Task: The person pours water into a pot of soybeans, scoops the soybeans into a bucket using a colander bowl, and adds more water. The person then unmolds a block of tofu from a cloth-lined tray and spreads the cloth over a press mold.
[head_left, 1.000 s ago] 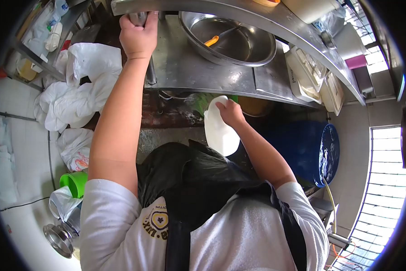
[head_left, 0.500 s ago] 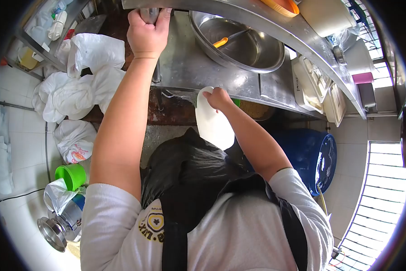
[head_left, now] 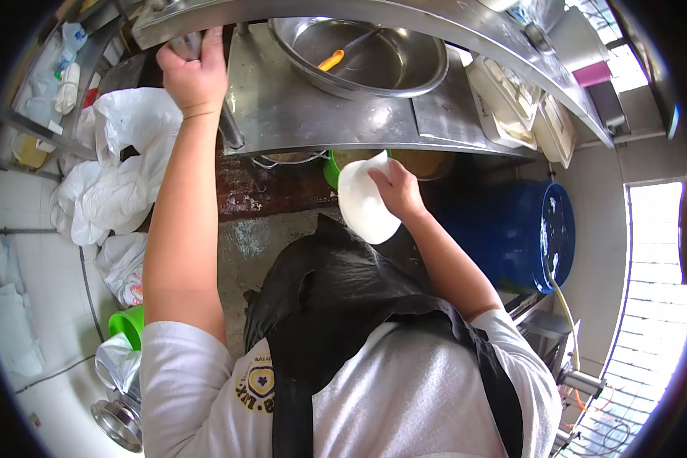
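- My bare left arm [head_left: 181, 237]: reaching far forward, elbow nearly straight.
- My bare left hand [head_left: 196, 76]: fingers curled in a grip, thumb pointing forward.
- My bare right arm [head_left: 459, 266]: forearm slanting forward and inward.
- My bare right hand [head_left: 400, 194]: gripping, nearer my body than the left.

A metal post [head_left: 231, 130] is gripped by the left hand [head_left: 194, 76], under the shelf [head_left: 442, 23]. A white container [head_left: 365, 208] is held at its upper part by the right hand [head_left: 400, 192], in front of a green bucket [head_left: 331, 172]. On the metal table [head_left: 313, 126], a large steel bowl [head_left: 358, 91] is placed, and an orange handle [head_left: 331, 60] is seen inside it.
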Demonstrator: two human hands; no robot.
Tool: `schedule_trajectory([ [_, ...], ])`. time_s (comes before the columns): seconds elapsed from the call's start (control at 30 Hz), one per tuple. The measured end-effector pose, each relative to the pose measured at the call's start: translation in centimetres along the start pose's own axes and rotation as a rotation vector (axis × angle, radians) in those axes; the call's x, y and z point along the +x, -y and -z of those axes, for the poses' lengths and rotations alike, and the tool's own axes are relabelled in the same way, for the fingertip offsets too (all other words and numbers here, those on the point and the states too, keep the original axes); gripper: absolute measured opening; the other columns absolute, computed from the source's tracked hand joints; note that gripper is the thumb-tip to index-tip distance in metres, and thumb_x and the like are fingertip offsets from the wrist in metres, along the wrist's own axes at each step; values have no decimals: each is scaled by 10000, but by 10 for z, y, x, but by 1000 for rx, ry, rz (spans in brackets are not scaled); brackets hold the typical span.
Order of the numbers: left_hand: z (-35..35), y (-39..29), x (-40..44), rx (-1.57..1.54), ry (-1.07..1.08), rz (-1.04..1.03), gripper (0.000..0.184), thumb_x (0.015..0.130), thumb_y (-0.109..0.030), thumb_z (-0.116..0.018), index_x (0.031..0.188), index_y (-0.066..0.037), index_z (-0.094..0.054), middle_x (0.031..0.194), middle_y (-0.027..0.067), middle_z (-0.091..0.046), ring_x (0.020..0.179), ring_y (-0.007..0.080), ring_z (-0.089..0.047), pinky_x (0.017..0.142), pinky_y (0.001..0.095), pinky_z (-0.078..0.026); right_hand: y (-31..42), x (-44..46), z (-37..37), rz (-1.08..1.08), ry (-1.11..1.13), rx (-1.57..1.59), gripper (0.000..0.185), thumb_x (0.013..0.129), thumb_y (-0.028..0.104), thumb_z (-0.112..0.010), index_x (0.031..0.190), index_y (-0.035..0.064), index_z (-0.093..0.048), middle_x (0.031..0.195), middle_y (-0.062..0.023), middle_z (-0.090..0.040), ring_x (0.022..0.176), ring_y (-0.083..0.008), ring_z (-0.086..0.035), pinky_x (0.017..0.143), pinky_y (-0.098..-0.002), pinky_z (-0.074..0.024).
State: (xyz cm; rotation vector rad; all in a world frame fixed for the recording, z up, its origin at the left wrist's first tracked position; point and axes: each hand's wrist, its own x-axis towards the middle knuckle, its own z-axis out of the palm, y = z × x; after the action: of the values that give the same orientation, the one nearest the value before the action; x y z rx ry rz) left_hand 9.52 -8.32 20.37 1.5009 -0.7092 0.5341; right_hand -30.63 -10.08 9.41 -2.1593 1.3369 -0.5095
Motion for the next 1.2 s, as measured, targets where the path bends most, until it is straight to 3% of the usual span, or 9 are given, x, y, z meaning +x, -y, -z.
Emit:
schedule_trajectory([
  [0.23,-7,11,4,-50,-39,-96,503,840,-354,-885,1028,53,-656,976,112,-759,880,220,-728,825,353,-558,-19,-30,61,-73,69,-243,517,938,468,-702,1005,-42,-645,967,-290,-711,962,-475,-690,841,-519,-557],
  [0.4,7,-7,6,-278,204,226,398,834,-343,-882,922,4,-709,756,80,-747,616,127,-697,664,289,-555,-37,-13,82,-156,201,-455,557,939,500,-681,1036,-48,-715,1027,-283,-728,986,-443,-708,877,-502,-563],
  [0.47,10,-10,8,-221,254,282,413,834,-354,-881,937,10,-713,806,85,-756,695,161,-718,728,312,-563,-44,0,88,-175,300,-520,554,931,495,-696,1068,-40,-728,1059,-269,-732,1030,-423,-704,911,-494,-553],
  [0.6,-2,14,9,-180,131,29,338,875,-312,-847,931,10,-759,818,45,-752,574,110,-656,579,275,-550,-44,29,93,-200,393,-607,544,905,471,-739,1131,-24,-739,1119,-253,-729,1080,-399,-696,948,-470,-546],
  [0.7,-3,18,8,-98,111,8,370,868,-338,-851,912,13,-743,794,53,-742,569,125,-662,585,282,-551,-47,46,96,-65,406,-771,566,897,483,-744,1132,-32,-742,1187,-234,-720,1123,-373,-694,975,-451,-550],
  [0.77,0,17,9,-98,170,119,522,819,-456,-871,958,20,-708,955,133,-757,885,263,-731,872,376,-551,-51,64,97,-53,484,-883,577,899,490,-738,1153,-27,-728,1201,-230,-715,1146,-372,-688,977,-460,-554],
  [0.87,-4,22,9,-81,143,120,529,821,-459,-868,932,25,-689,896,118,-757,858,260,-731,862,377,-552,-42,72,107,-118,396,-833,534,892,466,-752,1152,0,-737,1177,-193,-737,1124,-362,-703,945,-476,-573],
  [1.0,2,-2,3,-111,135,208,502,833,-449,-864,898,11,-671,760,76,-734,649,195,-702,718,326,-565,-12,80,124,-203,468,-851,509,881,450,-768,1145,15,-745,1179,-165,-746,1125,-347,-708,920,-471,-584],
  [1.2,0,-4,2,-122,114,143,492,854,-350,-860,1006,91,-702,920,125,-755,590,159,-688,532,283,-587,-9,78,146,-14,496,-987,274,901,242,-709,1099,66,-780,1161,-129,-762,1092,-308,-731,881,-438,-596],
])
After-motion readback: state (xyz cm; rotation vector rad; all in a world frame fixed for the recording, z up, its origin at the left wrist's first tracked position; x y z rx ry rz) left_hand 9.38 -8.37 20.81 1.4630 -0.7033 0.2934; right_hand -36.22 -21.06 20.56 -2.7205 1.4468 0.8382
